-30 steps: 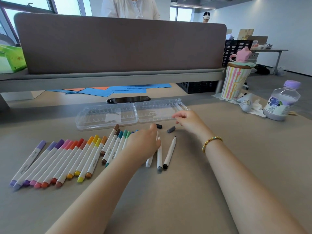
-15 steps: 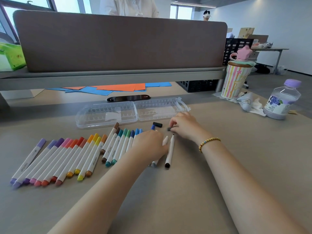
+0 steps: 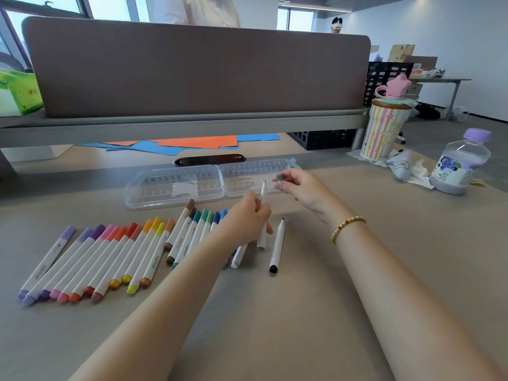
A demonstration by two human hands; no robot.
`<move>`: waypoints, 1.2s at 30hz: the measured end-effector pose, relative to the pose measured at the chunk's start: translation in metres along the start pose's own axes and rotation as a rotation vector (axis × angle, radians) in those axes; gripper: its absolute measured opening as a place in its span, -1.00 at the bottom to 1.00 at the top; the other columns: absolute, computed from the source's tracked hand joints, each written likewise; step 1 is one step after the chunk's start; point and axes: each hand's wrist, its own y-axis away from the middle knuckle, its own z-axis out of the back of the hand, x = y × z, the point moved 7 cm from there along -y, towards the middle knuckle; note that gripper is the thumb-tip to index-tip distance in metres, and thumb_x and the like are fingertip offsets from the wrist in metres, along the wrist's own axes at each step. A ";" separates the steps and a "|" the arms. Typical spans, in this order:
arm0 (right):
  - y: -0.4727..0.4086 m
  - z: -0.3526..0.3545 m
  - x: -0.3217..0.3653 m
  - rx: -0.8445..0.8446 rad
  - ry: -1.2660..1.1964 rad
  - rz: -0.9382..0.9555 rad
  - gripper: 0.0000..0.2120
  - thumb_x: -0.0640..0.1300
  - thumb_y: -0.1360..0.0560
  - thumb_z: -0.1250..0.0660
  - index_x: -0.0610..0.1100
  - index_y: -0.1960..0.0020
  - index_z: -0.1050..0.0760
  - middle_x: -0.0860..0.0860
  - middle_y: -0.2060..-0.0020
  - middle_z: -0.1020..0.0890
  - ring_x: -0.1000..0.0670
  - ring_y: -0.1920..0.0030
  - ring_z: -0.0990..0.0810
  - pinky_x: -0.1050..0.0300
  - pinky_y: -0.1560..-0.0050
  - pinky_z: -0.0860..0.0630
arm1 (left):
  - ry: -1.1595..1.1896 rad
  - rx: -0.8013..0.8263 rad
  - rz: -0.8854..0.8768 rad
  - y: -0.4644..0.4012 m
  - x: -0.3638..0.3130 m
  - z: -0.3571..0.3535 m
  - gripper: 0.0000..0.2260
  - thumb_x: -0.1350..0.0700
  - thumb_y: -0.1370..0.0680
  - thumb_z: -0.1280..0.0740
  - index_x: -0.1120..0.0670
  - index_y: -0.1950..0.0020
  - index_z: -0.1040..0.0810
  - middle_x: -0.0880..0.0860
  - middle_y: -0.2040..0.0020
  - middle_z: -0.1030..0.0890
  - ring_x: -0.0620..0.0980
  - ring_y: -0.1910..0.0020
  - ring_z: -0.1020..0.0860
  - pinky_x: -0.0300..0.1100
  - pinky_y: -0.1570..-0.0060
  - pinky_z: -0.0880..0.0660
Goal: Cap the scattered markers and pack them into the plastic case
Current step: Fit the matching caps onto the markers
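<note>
Two hands meet at the centre of the frame. My left hand (image 3: 248, 215) grips an uncapped white marker (image 3: 263, 213), fingers curled round its barrel, tip pointing up. My right hand (image 3: 302, 188) pinches a small grey cap (image 3: 279, 177) between thumb and fingertips, just beside that tip, not touching it. Behind them, the clear plastic case (image 3: 176, 188) lies open on the table (image 3: 302, 312). An uncapped black marker (image 3: 277, 246) lies just right of my left hand. Left of centre, a row of capped markers (image 3: 110, 257) spreads toward the lower left.
</note>
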 end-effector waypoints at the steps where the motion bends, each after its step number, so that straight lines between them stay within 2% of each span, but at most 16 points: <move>1: 0.001 0.001 0.001 -0.002 -0.020 0.015 -0.90 -0.20 -0.58 -0.22 -0.02 0.00 -0.46 0.01 0.01 -0.62 0.18 0.08 -0.53 0.33 0.15 -0.36 | 0.029 -0.001 0.003 0.000 0.001 0.000 -0.81 0.07 -0.63 -0.08 0.17 -0.10 -0.33 -0.07 0.33 -0.57 -0.12 0.44 -0.35 -0.28 0.41 -0.30; 3: 0.002 0.001 0.002 0.007 -0.037 0.046 -0.86 -0.22 -0.57 -0.23 0.00 0.06 -0.47 0.00 -0.01 -0.65 0.22 0.08 -0.55 0.43 0.21 -0.35 | 0.027 -0.025 -0.009 0.000 0.002 0.002 -0.80 0.06 -0.64 -0.07 0.17 -0.13 -0.33 -0.06 0.35 -0.58 -0.11 0.44 -0.37 -0.29 0.41 -0.33; 7: 0.004 0.002 0.002 0.034 -0.007 0.069 -0.83 -0.17 -0.55 -0.28 0.00 -0.09 -0.55 -0.01 -0.07 -0.63 0.19 0.02 -0.53 0.42 0.20 -0.37 | -0.001 -0.064 -0.029 -0.001 0.005 0.007 -0.80 0.03 -0.64 -0.07 0.14 -0.13 -0.34 -0.07 0.35 -0.57 -0.14 0.38 -0.44 -0.29 0.29 -0.37; 10: 0.003 0.003 0.003 0.017 -0.017 0.078 -0.83 -0.16 -0.59 -0.22 -0.06 -0.13 -0.53 0.01 -0.03 -0.64 0.26 0.09 -0.54 0.53 0.27 -0.38 | -0.025 -0.052 -0.031 -0.002 0.005 0.006 -0.82 0.02 -0.64 -0.07 0.10 -0.10 -0.32 -0.08 0.35 -0.56 -0.14 0.37 -0.46 -0.31 0.31 -0.40; 13: 0.002 0.004 0.000 -0.019 -0.148 0.022 -0.92 -0.13 -0.62 -0.14 -0.05 0.00 -0.41 0.06 0.07 -0.69 0.13 0.06 -0.63 0.28 0.17 -0.38 | -0.056 -0.040 -0.033 -0.002 0.006 0.004 -0.82 0.00 -0.64 -0.07 0.09 -0.09 -0.33 -0.09 0.36 -0.55 -0.15 0.42 -0.43 -0.39 0.47 -0.39; 15: 0.000 0.003 -0.005 -0.035 -0.286 -0.029 -0.91 -0.11 -0.63 -0.12 -0.04 0.05 -0.35 0.04 0.09 -0.70 0.04 0.00 -0.65 0.16 0.13 -0.35 | -0.058 -0.028 -0.035 -0.001 0.006 0.002 -0.82 -0.01 -0.64 -0.07 0.07 -0.09 -0.35 -0.09 0.35 -0.54 -0.14 0.43 -0.43 -0.34 0.45 -0.42; 18: -0.001 0.002 -0.010 -0.032 -0.425 -0.083 -0.84 -0.13 -0.63 -0.11 -0.05 0.07 -0.42 0.00 0.06 -0.70 0.03 -0.04 -0.64 0.14 0.13 -0.34 | -0.029 -0.026 -0.038 -0.002 0.004 0.001 -0.78 -0.02 -0.64 -0.08 0.08 -0.10 -0.42 -0.07 0.38 -0.51 -0.11 0.45 -0.43 -0.21 0.35 -0.48; 21: 0.000 0.000 -0.010 0.018 -0.489 -0.095 -0.79 -0.18 -0.63 -0.10 -0.08 0.08 -0.48 -0.02 0.06 -0.70 0.06 -0.04 -0.63 0.14 0.11 -0.35 | -0.012 -0.042 -0.045 -0.002 0.004 0.002 -0.75 -0.02 -0.63 -0.09 0.10 -0.09 -0.45 -0.07 0.41 -0.48 -0.12 0.48 -0.40 -0.26 0.46 -0.41; 29: 0.000 0.001 -0.009 0.063 -0.422 -0.068 -0.76 -0.24 -0.62 -0.12 -0.07 0.00 -0.55 0.01 0.12 -0.69 0.09 0.05 -0.61 0.13 0.01 -0.33 | -0.001 -0.059 -0.073 -0.003 0.004 0.003 -0.79 -0.02 -0.63 -0.12 0.06 0.01 -0.46 -0.07 0.44 -0.46 -0.15 0.52 -0.37 -0.27 0.45 -0.35; 36: 0.001 -0.009 -0.001 0.145 -0.224 -0.038 -0.76 -0.19 -0.61 -0.14 -0.07 -0.12 -0.57 -0.01 0.04 -0.67 0.08 0.00 -0.60 0.19 0.05 -0.37 | -0.050 -0.072 -0.059 -0.004 0.005 0.004 -0.69 -0.07 -0.63 -0.09 0.01 0.26 -0.41 -0.05 0.40 -0.47 -0.10 0.44 -0.41 -0.22 0.36 -0.38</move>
